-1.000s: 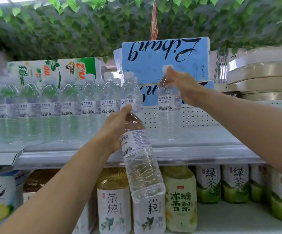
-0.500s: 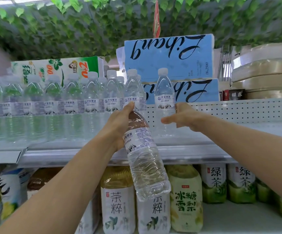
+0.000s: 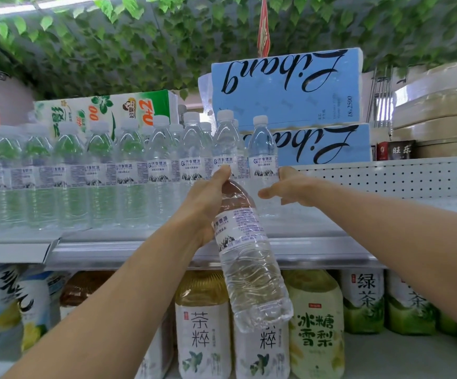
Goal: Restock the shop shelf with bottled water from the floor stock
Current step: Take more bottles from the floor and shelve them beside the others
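Observation:
My left hand (image 3: 204, 205) grips a clear water bottle (image 3: 249, 269) by its neck and shoulder. The bottle hangs tilted in front of the shelf edge (image 3: 139, 250), base down and to the right. On the shelf, a row of matching water bottles (image 3: 129, 170) runs in from the left. The last bottle (image 3: 262, 149) stands upright at the row's right end. My right hand (image 3: 290, 187) is beside it, fingers touching the right side of its label and thumb stretched across its front.
Blue tissue packs (image 3: 290, 88) and a green-white pack (image 3: 104, 110) sit above and behind the bottles. Beige stacked packs (image 3: 437, 110) are at the upper right. A perforated back panel (image 3: 385, 176) lines the shelf's right part. Tea bottles (image 3: 202, 329) fill the lower shelf.
My right hand has let go of the end bottle's cap and dropped to its body; that bottle now stands by the row. My left hand still holds its bottle in much the same place.

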Demonstrator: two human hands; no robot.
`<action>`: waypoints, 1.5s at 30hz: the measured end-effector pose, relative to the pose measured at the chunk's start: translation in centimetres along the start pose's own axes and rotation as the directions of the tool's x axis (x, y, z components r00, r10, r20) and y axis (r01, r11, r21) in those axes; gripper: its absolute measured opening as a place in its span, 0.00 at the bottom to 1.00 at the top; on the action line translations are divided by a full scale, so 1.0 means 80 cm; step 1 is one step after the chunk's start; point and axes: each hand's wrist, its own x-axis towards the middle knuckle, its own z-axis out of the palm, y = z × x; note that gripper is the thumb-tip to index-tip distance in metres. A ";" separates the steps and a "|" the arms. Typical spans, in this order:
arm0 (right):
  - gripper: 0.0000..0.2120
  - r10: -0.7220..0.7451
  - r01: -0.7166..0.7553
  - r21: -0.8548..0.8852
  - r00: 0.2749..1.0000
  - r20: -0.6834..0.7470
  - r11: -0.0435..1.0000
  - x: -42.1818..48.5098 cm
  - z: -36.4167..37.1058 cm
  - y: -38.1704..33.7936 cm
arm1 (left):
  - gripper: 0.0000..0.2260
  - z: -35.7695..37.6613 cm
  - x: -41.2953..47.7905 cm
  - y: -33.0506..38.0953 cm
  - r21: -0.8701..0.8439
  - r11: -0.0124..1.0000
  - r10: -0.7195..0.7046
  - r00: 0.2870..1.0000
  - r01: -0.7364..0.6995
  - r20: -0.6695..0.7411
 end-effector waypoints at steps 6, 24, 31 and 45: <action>0.26 -0.002 0.003 -0.009 1.000 0.018 1.000 -0.004 0.002 -0.002 | 0.19 0.000 0.001 0.000 -0.001 1.000 -0.010 1.000 0.010 -0.004; 0.27 -0.342 0.338 0.114 0.940 0.020 0.934 -0.206 0.029 -0.070 | 0.18 0.030 -0.029 0.091 0.062 0.943 0.333 0.924 -0.327 -0.188; 0.27 -0.306 0.380 0.369 0.920 -0.244 0.848 -0.164 -0.012 -0.063 | 0.16 0.005 -0.023 0.111 0.355 0.829 0.486 0.871 -0.432 -0.074; 0.27 -0.135 0.207 0.401 0.970 -0.202 0.893 -0.077 0.023 -0.021 | 0.26 -0.023 0.052 0.074 0.876 0.268 0.594 0.785 -0.401 0.177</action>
